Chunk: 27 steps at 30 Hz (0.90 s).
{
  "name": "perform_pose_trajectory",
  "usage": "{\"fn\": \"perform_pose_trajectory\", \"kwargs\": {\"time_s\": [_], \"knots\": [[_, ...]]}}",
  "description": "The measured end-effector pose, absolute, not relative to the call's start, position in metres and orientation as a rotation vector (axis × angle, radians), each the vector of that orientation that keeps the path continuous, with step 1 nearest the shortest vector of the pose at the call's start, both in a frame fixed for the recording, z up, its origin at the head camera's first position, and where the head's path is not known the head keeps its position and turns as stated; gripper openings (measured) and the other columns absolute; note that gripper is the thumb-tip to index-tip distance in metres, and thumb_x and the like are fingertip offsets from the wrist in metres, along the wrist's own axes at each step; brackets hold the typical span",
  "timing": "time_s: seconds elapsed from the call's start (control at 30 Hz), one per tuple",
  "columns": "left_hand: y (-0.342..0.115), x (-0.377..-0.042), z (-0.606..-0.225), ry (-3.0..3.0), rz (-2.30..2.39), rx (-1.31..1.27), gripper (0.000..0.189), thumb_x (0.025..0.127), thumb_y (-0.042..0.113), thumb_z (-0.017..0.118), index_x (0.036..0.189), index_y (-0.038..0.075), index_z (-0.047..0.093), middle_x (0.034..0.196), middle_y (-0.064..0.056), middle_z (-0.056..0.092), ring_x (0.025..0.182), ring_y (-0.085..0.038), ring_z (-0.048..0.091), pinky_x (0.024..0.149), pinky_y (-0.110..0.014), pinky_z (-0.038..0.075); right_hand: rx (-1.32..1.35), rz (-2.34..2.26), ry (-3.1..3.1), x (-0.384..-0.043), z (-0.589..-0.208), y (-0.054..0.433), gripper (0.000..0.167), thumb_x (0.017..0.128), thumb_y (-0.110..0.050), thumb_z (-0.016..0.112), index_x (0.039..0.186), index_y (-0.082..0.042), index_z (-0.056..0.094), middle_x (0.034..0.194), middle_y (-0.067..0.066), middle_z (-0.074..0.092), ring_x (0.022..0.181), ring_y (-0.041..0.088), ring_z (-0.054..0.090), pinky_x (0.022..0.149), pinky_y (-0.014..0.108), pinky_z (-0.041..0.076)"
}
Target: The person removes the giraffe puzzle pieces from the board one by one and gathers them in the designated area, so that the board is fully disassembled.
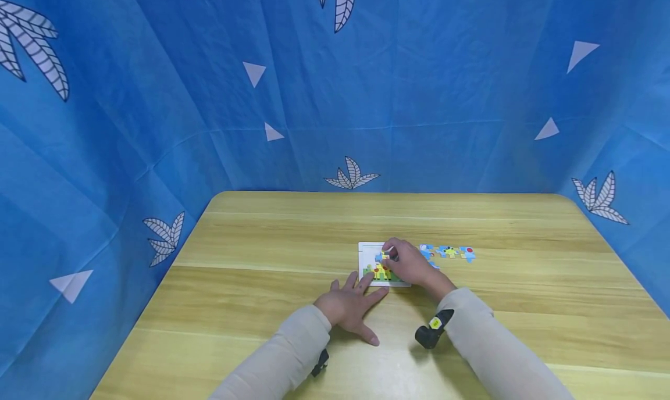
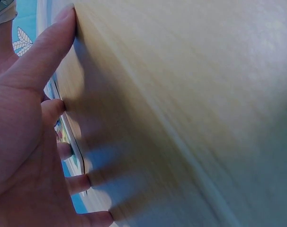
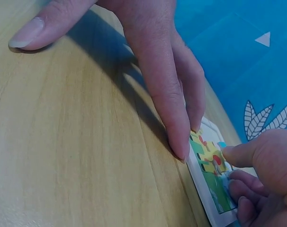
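A: Right grip (image 1: 410, 261)?
B: Pinches one puzzle piece (image 1: 384, 256) over the puzzle tray (image 1: 369, 253); seated or not, cannot tell.
A: Left grip (image 1: 349, 307)?
B: Spread wide, touching the puzzle tray's near edge.
A: Surface, room?
B: Tray midway between the desk's (image 1: 523, 284) side edges; loose pieces (image 1: 448, 252) toward the right edge. Patterned blue cloth (image 1: 324, 86) beyond the far edge.

Puzzle tray (image 1: 360, 263), white-rimmed, flat on desk (image 1: 272, 295); green, yellow and red-spotted pieces (image 1: 381, 272) filling its near side. One blue-and-yellow piece (image 1: 379, 257), pinched in right hand (image 1: 412, 263). Loose pieces (image 1: 464, 253), face up, right of tray.
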State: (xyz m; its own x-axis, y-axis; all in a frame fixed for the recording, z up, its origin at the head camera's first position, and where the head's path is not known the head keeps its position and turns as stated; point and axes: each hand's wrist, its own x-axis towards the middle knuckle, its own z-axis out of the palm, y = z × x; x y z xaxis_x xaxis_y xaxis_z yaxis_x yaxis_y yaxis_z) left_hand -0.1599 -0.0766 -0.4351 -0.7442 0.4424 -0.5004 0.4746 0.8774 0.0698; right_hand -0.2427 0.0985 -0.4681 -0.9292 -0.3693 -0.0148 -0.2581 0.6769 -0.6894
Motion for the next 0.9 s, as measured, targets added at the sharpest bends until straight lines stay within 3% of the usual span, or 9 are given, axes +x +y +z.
{"fn": "perform_pose_trajectory", "kwargs": {"time_s": [0.4, 0.9], "knots": [[-0.0758, -0.1589, -0.4345, 2.534, -0.106, 0.661, 0.102, 0.068, 0.074, 0.063, 0.15, 0.043, 0.011, 0.16, 0.0, 0.005, 0.145, -0.031, 0.01, 0.108, -0.059, 0.023, -0.456, -1.133, 2.733, -0.239, -0.469, 0.097, 0.025, 0.09, -0.014, 0.062, 0.113, -0.008, 0.054, 0.093, 0.008, 0.065, 0.085, 0.02, 0.062, 0.079, 0.043, 0.049], [-0.0763, -0.1583, -0.4353, 2.531, -0.072, 0.643, 0.102, 0.068, 0.073, 0.063, 0.15, 0.043, 0.011, 0.16, 0.0, 0.005, 0.145, -0.031, 0.008, 0.11, -0.059, 0.02, -0.423, -1.227, 2.724, -0.2371, -0.4717, 0.0942, 0.026, 0.089, -0.009, 0.061, 0.114, -0.004, 0.054, 0.077, 0.003, 0.058, 0.065, 0.012, 0.052, 0.063, 0.028, 0.044]]}}
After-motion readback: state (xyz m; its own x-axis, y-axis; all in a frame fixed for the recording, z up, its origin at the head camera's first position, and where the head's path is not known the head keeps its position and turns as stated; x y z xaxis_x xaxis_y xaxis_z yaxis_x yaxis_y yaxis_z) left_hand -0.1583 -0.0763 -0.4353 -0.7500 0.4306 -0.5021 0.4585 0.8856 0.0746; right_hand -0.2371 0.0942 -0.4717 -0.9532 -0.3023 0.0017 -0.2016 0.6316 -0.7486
